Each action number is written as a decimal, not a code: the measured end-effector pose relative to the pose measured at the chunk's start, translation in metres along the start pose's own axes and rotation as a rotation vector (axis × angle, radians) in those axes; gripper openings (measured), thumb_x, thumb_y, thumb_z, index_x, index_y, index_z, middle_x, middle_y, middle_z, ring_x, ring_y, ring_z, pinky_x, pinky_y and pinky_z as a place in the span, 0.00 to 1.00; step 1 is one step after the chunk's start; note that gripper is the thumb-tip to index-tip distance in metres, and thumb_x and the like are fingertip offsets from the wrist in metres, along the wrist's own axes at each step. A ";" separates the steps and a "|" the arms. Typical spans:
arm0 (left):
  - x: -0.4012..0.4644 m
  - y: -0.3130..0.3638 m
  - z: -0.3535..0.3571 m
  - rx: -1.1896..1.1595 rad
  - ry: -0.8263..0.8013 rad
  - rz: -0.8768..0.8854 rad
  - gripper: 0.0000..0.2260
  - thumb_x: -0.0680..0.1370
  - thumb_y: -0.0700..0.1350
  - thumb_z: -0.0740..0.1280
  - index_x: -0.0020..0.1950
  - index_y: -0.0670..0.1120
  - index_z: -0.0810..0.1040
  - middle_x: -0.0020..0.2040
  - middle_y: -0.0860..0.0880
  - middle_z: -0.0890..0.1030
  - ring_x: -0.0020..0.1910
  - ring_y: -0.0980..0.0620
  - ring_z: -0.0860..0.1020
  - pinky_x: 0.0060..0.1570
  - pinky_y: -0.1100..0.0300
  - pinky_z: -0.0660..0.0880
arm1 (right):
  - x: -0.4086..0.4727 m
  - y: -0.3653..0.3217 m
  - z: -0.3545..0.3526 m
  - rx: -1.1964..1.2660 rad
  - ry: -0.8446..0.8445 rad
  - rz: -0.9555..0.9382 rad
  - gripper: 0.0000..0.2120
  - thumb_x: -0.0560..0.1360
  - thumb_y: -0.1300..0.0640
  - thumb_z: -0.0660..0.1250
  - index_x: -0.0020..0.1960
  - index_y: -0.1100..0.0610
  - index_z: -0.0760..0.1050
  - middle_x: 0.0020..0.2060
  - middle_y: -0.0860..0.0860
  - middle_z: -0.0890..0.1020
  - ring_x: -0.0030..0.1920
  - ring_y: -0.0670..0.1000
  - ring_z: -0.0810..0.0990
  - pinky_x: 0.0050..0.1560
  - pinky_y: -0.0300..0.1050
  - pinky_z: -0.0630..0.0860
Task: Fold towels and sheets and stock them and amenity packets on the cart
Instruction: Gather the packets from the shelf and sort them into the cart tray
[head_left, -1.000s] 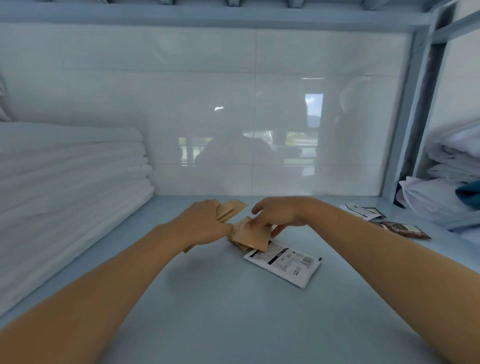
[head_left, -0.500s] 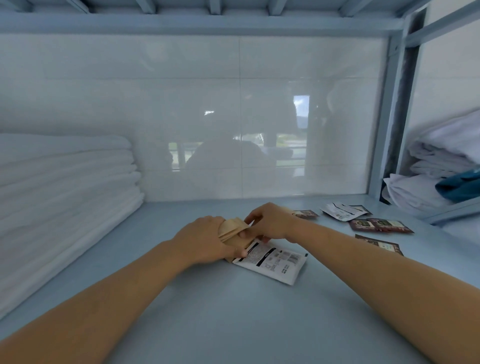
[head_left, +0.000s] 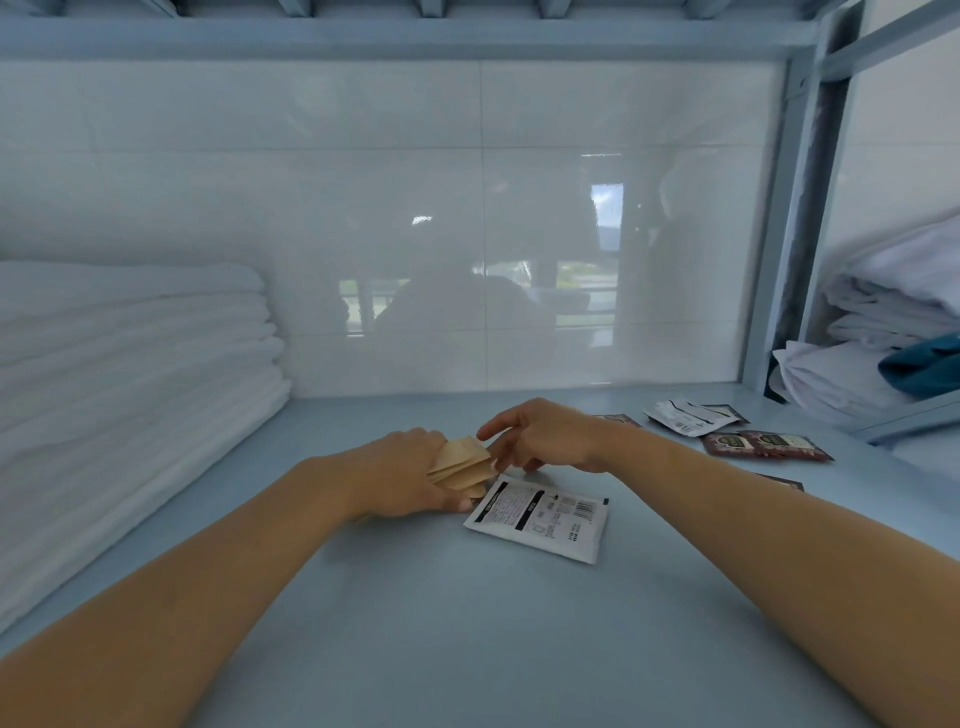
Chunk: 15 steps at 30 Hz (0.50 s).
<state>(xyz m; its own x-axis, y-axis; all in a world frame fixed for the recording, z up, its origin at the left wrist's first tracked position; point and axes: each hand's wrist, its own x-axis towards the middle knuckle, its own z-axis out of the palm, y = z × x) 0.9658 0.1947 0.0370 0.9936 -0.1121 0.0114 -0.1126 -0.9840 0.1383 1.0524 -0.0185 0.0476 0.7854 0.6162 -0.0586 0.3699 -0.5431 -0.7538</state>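
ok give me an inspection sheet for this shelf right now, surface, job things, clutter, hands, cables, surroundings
surface: pale blue cart shelf, flat, bare in front.
job's things: fan of tan packets in the left hand; white printed packet lying flat beside it; folded white towels stacked at left.
clutter: dark red packets and a white packet scattered at right rear.
hands: left hand grips the tan packets; right hand beside them, fingers loosely curled, contact unclear.
cables: nothing seen.
surroundings: glossy white tile wall behind; blue frame post; loose white linen and a teal cloth on the next shelf.
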 end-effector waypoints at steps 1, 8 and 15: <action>0.000 0.001 0.000 0.028 -0.010 -0.004 0.31 0.73 0.71 0.69 0.68 0.54 0.70 0.61 0.52 0.74 0.60 0.51 0.74 0.62 0.49 0.73 | 0.003 0.003 -0.003 -0.091 0.060 -0.023 0.24 0.76 0.72 0.60 0.68 0.58 0.77 0.53 0.51 0.87 0.52 0.49 0.83 0.52 0.41 0.76; 0.001 -0.001 0.000 0.123 -0.018 -0.028 0.29 0.74 0.72 0.65 0.62 0.51 0.70 0.56 0.49 0.76 0.55 0.47 0.77 0.58 0.49 0.75 | 0.012 0.057 -0.051 -0.664 0.259 0.162 0.25 0.84 0.51 0.59 0.80 0.52 0.64 0.79 0.51 0.66 0.78 0.56 0.64 0.78 0.54 0.60; -0.001 -0.009 -0.010 0.084 -0.111 -0.029 0.25 0.61 0.62 0.70 0.52 0.55 0.70 0.48 0.54 0.77 0.46 0.55 0.78 0.42 0.55 0.74 | 0.015 0.072 -0.056 -0.774 0.180 0.172 0.24 0.81 0.58 0.55 0.77 0.50 0.68 0.77 0.50 0.70 0.75 0.56 0.69 0.75 0.55 0.64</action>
<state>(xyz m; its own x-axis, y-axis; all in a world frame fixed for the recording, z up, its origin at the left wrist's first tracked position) 0.9659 0.2054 0.0456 0.9904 -0.0934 -0.1016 -0.0883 -0.9946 0.0540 1.1188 -0.0798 0.0287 0.9059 0.4228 0.0233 0.4233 -0.9030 -0.0742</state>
